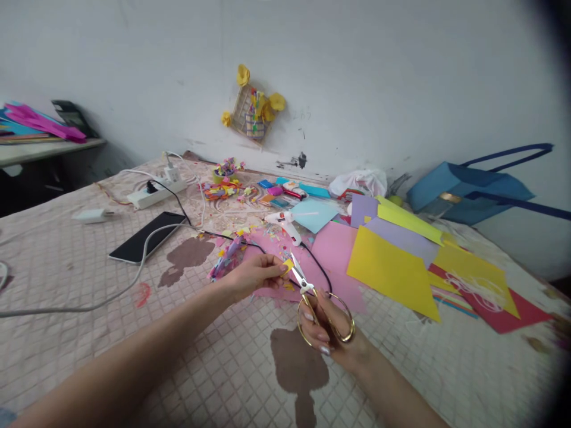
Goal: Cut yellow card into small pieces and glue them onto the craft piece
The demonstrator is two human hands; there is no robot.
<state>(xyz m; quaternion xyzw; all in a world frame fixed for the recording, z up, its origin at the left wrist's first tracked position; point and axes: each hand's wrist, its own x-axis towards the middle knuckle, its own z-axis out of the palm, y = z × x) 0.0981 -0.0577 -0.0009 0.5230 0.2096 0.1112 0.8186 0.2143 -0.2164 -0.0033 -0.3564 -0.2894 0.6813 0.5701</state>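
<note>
Between the thumb and fingers of my left hand (pixel 259 274) is a small piece of yellow paper (pixel 289 265). My right hand (pixel 328 324) grips a pair of scissors (pixel 305 284) with gold loop handles, the fingers through the loops. The silver blades point up and away, slightly parted, right beside the yellow piece; I cannot tell whether they touch it. Under both hands lies pink paper (pixel 345 291) strewn with small coloured scraps. A white glue gun (pixel 285 224) with a black cord rests just beyond my hands.
Yellow sheets (pixel 392 270) and a red sheet (pixel 529 312) with white string lie on the right, before a blue bag (pixel 468 190). On the left are a black phone-like slab (pixel 149 236), a power strip (pixel 156 194) and loose cables. A small bowl (pixel 224 176) holds paper bits.
</note>
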